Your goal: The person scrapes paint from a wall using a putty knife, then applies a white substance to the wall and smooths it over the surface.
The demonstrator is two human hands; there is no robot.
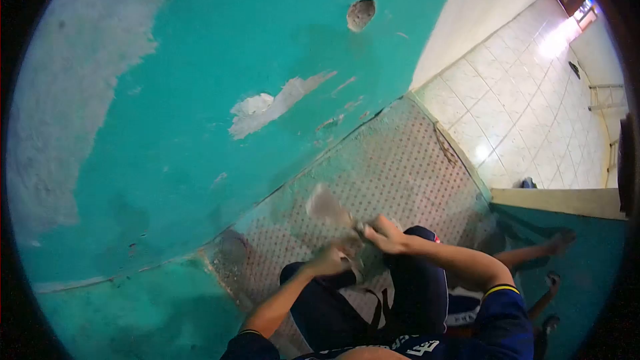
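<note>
My right hand [387, 235] is closed around the handle end of a putty knife [327, 205] in front of my knees. Its broad, pale blade points up and left over the patterned floor and is smeared by motion. Just below, my left hand [330, 260] is curled close to the right one, its fingers blurred. Some greyish shape lies between the two hands, too smeared to name. Above them stands the turquoise wall [267, 40], with a whitish plaster patch [280, 103] and a round hole [361, 15].
Grey plaster [87, 60] covers the wall's left part. Dusty patterned floor [413, 160] meets the wall's foot. A raised edge [460, 150] borders white tiles [513, 87]. Another person's bare limb [533, 251] reaches in at the right, near a low ledge [560, 201].
</note>
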